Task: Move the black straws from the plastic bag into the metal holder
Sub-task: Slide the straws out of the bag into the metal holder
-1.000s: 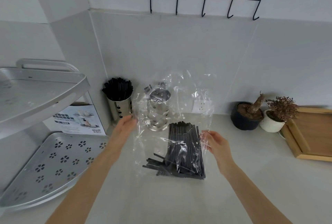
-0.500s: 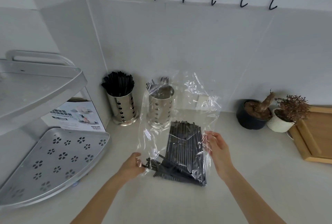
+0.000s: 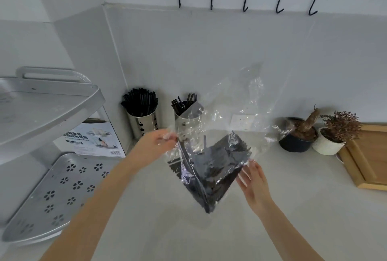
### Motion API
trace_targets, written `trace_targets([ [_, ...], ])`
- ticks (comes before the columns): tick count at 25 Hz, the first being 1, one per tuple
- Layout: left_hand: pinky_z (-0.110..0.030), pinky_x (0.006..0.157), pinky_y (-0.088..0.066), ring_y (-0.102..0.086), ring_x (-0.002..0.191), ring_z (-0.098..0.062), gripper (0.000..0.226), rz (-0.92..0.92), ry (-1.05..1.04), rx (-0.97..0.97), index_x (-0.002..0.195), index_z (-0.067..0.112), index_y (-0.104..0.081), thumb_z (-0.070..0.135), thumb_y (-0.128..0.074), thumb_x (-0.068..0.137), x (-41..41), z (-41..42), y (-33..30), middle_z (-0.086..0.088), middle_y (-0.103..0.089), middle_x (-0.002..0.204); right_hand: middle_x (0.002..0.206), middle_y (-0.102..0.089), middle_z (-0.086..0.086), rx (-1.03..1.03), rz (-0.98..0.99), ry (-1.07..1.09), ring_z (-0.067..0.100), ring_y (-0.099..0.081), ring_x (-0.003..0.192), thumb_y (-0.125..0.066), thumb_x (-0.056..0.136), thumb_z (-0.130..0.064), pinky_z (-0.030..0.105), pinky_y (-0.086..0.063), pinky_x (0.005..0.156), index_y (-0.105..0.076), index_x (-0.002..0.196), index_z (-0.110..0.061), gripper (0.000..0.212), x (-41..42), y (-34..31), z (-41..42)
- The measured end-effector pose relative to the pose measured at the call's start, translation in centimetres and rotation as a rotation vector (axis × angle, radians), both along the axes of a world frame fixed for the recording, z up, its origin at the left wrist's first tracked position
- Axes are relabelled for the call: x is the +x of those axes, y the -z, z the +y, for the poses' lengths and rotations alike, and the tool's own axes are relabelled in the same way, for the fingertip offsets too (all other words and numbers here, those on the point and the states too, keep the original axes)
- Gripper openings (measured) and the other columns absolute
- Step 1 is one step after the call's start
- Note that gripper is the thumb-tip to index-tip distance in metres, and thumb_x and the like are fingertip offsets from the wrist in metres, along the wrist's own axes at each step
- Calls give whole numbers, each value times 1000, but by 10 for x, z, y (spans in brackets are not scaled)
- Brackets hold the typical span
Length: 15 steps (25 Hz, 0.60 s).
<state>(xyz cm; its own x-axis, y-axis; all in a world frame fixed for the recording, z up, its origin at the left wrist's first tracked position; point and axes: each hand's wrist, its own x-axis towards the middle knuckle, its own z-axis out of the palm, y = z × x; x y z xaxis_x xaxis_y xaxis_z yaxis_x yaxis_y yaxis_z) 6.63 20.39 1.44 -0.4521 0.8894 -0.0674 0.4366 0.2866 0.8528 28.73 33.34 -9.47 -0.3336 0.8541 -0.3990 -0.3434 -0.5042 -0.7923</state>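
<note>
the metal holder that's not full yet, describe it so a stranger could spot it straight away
Look to the back wall, near the corner, where two perforated steel cups stand. It is the right cup, partly behind the bag. It holds a few straws; the left cup is packed.

The left hand (image 3: 159, 143) pinches the plastic bag (image 3: 211, 156) at its edge; the right hand (image 3: 253, 181) touches the bag's lower side; black straws (image 3: 213, 168) sag between them; beyond the left hand stand two metal holders (image 3: 143, 117) on the desk (image 3: 188, 235).
</note>
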Motion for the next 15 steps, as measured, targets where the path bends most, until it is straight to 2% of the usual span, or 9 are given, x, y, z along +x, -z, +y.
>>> trace_targets([
  [1,-16,64,-38,-55,69,-10,10,9,25,54,85,19,-66,19,-57,86,3,3,-12,6,-64,80,93,-61,1,-36,43,3,17,-58,90,-41,96,-21,30,-46,81,-51,85,-20,15,-3,0,-3],
  [2,-16,63,-42,-57,64,-4,17,15,43,99,78,30,-65,18,-56,86,6,6,-20,11,-65,76,92,-60,1,-78,85,9,17,-58,88,-40,96,-20,30,-45,80,-49,82,-20,16,-6,0,-6],
  [3,-13,60,-44,-57,59,4,27,34,54,126,70,39,-61,18,-56,86,11,8,-27,16,-66,70,89,-59,1,-119,127,18,16,-57,86,-39,96,-19,31,-45,78,-47,81,-20,18,-9,0,-8],
  [4,-8,57,-43,-57,56,8,29,57,57,143,67,40,-59,17,-56,86,15,10,-33,20,-65,65,87,-58,1,-153,160,27,16,-57,85,-38,96,-18,30,-45,76,-47,79,-19,19,-12,1,-11],
  [6,-2,56,-43,-56,57,14,20,95,63,151,72,33,-58,18,-57,85,21,12,-37,21,-64,63,86,-57,1,-183,195,31,16,-56,83,-38,95,-16,31,-44,74,-47,77,-19,20,-17,-1,-14],
  [8,-2,59,-43,-55,57,16,20,108,72,144,68,33,-56,21,-60,84,25,9,-38,20,-63,63,85,-57,0,-185,219,32,17,-56,82,-38,94,-15,32,-45,73,-49,78,-19,20,-18,-5,-15],
  [10,1,61,-41,-56,59,15,23,74,86,168,64,33,-55,22,-62,82,28,5,-34,24,-64,62,86,-57,1,-181,237,24,20,-57,82,-38,94,-15,36,-47,76,-52,81,-18,19,-18,-8,-14],
  [13,4,61,-39,-57,61,14,12,-5,49,210,70,23,-62,19,-64,81,30,2,-25,24,-65,60,87,-56,4,-199,223,19,23,-56,83,-39,94,-18,40,-49,79,-52,85,-16,16,-21,-9,-12],
  [15,3,64,-40,-59,66,15,14,-37,41,218,76,30,-64,17,-62,82,29,0,-21,32,-66,66,85,-55,4,-197,195,14,22,-56,80,-39,94,-19,40,-49,76,-51,85,-16,15,-23,-8,-13],
])
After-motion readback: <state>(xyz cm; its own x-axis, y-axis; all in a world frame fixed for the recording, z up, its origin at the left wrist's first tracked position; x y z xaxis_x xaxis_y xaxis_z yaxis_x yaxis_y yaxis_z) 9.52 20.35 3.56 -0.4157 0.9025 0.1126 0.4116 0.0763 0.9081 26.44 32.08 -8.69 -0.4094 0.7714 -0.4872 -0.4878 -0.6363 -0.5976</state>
